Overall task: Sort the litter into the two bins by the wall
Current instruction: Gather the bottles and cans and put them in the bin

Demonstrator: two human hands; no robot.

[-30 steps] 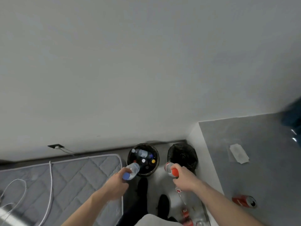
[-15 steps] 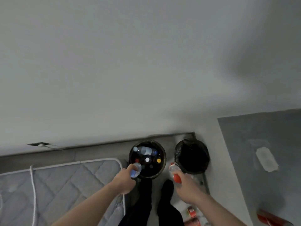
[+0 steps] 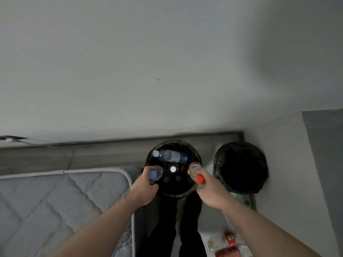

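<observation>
Bottles are in both your hands, right over the bottle bin. Your left hand has its fingers curled round a clear bottle with a blue cap, cap pointing up at you. Your right hand has its fingers wrapped round a clear bottle with a red cap, and the far end of it pokes out past your fingertips over the bin's open mouth. Just beyond your fingers, inside the bin, lie more plastic bottles and loose caps. The bin with the black bag sits past your right knuckles, beside the first one, and looks dark inside.

To do this drop well, I think you should hold both bottles over the middle of the bin, not the rim. Then open your fingers and let each one fall straight down. The red-cap bottle is near the right rim, so bring it in a bit. More cans and bottles wait on the floor under your right arm.
</observation>
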